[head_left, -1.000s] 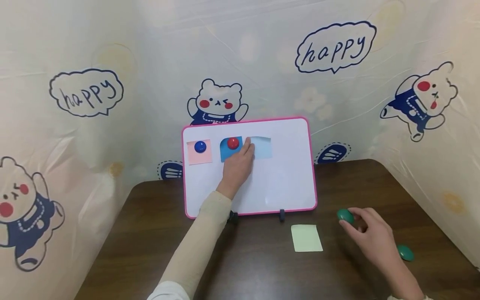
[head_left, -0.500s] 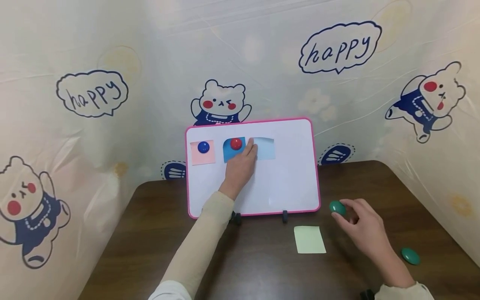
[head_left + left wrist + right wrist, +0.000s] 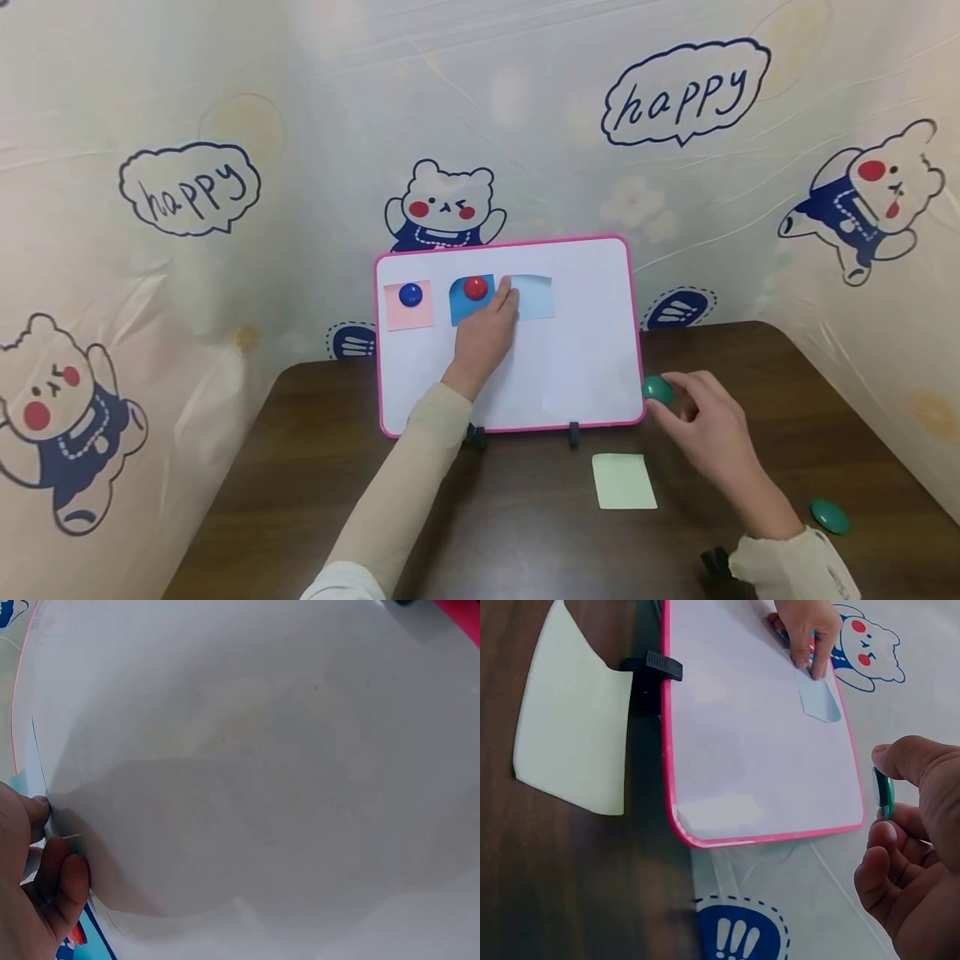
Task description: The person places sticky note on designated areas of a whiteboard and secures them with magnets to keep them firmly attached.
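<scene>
My left hand (image 3: 486,337) rests on the whiteboard (image 3: 585,367), its fingertips pressing the left edge of a light blue sticky note (image 3: 534,298). The right wrist view shows two of its fingers (image 3: 801,649) extended down onto this note. My right hand (image 3: 708,425) pinches a round green magnet (image 3: 657,390) between thumb and fingers, beside the board's lower right edge. Left of the light blue note, a red magnet (image 3: 476,287) sits on a darker blue sticky note (image 3: 459,312), and a blue magnet (image 3: 410,294) on a pink sticky note (image 3: 408,318).
A pale green sticky note (image 3: 624,482) lies on the brown table (image 3: 315,500) in front of the board. A second green magnet (image 3: 830,516) lies at the right. Black clips (image 3: 573,434) hold the board's lower edge. A patterned curtain (image 3: 315,117) hangs behind.
My right hand has carried the green magnet up and left, toward the board's edge. The left hand stays on the light blue note. The head view has shifted slightly.
</scene>
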`<action>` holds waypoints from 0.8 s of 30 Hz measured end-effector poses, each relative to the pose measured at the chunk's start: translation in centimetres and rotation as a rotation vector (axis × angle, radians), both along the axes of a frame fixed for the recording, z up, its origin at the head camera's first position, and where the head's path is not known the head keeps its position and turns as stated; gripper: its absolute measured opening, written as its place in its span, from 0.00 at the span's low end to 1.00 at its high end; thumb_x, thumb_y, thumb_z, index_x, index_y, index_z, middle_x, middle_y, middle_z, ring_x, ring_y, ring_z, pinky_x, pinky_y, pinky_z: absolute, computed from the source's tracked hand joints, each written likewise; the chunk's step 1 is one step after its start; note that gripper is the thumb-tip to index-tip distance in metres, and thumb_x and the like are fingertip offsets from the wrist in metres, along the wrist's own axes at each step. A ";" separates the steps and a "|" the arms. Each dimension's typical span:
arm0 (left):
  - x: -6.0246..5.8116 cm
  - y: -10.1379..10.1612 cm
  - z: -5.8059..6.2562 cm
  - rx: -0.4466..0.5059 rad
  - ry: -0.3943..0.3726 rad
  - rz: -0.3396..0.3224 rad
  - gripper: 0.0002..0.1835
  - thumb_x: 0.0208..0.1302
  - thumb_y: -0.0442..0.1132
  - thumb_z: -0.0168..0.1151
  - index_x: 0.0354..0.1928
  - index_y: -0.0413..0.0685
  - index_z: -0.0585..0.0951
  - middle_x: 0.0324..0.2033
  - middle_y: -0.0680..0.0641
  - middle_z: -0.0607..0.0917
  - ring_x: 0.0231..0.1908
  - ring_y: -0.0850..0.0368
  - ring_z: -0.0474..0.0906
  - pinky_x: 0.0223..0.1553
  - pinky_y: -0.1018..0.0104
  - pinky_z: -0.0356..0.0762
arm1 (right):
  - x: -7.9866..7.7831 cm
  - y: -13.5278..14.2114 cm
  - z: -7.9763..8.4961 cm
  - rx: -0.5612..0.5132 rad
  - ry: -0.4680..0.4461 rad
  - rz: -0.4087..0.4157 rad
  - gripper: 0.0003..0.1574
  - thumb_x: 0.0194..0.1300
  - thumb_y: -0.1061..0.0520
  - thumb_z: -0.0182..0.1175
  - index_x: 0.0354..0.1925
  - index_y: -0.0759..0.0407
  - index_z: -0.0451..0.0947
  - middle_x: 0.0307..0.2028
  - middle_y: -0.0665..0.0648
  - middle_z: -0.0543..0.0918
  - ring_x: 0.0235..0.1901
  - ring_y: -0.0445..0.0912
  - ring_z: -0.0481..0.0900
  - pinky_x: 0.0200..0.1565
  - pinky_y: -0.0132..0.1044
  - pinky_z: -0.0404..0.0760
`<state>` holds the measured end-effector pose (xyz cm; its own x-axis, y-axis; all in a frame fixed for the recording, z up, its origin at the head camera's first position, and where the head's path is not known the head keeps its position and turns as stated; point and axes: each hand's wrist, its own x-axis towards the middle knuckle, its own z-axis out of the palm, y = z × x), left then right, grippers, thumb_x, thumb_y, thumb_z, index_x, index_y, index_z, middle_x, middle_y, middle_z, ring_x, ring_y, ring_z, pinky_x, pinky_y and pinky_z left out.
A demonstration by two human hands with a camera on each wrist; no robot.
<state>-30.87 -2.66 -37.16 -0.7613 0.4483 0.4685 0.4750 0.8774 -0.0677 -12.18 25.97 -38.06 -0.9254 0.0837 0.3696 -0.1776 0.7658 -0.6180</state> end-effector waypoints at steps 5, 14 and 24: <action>0.1 -0.1 0.0 0.015 0.004 -0.011 0.27 0.75 0.45 0.58 0.73 0.48 0.70 0.74 0.48 0.65 0.14 0.62 0.64 0.20 0.75 0.65 | -1.3 -0.5 0.3 -0.006 0.020 0.007 0.27 0.63 0.56 0.72 0.56 0.66 0.77 0.42 0.59 0.73 0.34 0.50 0.71 0.28 0.30 0.77; 0.1 0.0 0.3 0.014 -0.026 -0.004 0.27 0.76 0.46 0.57 0.73 0.48 0.70 0.74 0.48 0.65 0.15 0.62 0.66 0.21 0.75 0.66 | -4.2 -1.9 0.6 -0.019 0.082 0.053 0.26 0.62 0.59 0.72 0.56 0.66 0.78 0.42 0.60 0.74 0.33 0.49 0.71 0.29 0.31 0.77; 0.0 0.0 0.2 0.004 -0.043 0.012 0.27 0.77 0.46 0.55 0.74 0.49 0.69 0.74 0.48 0.64 0.14 0.61 0.64 0.21 0.75 0.65 | -7.1 -4.5 1.4 -0.034 0.094 0.102 0.24 0.63 0.58 0.71 0.55 0.65 0.78 0.44 0.62 0.76 0.30 0.49 0.72 0.29 0.37 0.79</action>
<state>-30.86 -2.63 -36.92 -0.7858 0.4376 0.4370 0.4672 0.8830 -0.0441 -19.29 21.49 -36.69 -0.8911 0.0048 0.4537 -0.3118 0.7199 -0.6201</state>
